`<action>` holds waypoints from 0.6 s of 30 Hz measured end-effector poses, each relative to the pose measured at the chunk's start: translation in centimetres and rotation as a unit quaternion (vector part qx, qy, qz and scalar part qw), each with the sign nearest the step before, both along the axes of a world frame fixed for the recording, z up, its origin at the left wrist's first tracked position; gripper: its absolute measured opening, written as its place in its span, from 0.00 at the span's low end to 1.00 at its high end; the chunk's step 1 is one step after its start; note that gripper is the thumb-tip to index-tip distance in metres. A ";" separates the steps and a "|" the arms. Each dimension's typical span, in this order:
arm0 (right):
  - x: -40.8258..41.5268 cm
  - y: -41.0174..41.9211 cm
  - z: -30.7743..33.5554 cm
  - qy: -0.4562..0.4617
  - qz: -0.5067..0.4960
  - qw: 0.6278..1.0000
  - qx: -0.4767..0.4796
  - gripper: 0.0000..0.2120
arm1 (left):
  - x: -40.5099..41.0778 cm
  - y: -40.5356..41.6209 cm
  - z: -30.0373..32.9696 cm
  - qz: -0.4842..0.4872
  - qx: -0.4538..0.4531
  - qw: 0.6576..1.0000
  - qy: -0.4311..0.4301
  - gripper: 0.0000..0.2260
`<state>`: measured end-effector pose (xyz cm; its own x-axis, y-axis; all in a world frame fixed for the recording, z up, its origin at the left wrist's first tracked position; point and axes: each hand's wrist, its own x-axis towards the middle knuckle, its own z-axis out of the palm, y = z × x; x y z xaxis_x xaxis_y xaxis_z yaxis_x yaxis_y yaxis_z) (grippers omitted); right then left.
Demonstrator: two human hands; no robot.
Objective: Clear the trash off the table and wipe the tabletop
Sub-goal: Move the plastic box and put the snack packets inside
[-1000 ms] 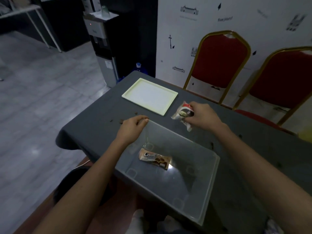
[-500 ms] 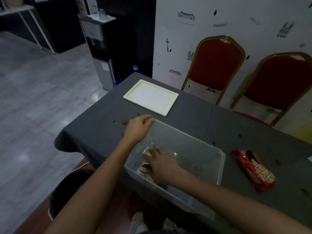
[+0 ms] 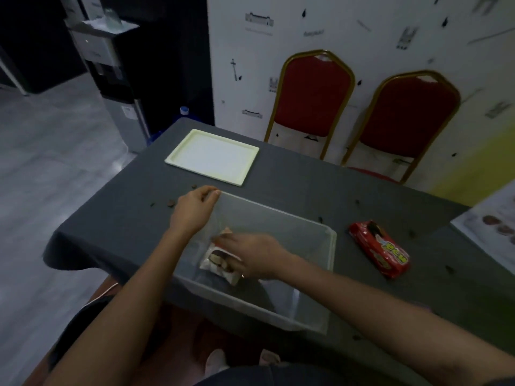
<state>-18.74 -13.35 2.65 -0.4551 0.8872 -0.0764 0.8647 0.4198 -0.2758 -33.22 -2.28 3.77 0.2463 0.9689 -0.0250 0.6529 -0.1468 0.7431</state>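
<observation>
Clear plastic bin (image 3: pixel 328 240), steadied at its far-left corner by the left hand (image 3: pixel 192 210), now contains the white crumpled snack wrapper (image 3: pixel 220 261) collected a second ago; right hand (image 3: pixel 250 254) apparently still touching it, fingers loosening, while the red snack packet (image 3: pixel 380 249) remains on the grey-clothed table (image 3: pixel 125 218).

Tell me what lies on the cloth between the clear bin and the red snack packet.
Head view: only bare grey tablecloth lies between the clear bin and the red snack packet; one dark crumb sits just beyond.

The table (image 3: pixel 292 190), covered in dark grey cloth, carries a cream tray (image 3: pixel 213 157), a clear plastic bin (image 3: pixel 315 310), a red snack packet (image 3: pixel 380 249) and scattered crumbs (image 3: pixel 171 202).
</observation>
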 end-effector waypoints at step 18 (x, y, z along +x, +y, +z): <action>23.9 -6.9 0.9 0.028 -0.594 0.803 -0.049 0.39 | 0.9 -1.0 1.1 0.001 0.012 0.999 0.038 0.15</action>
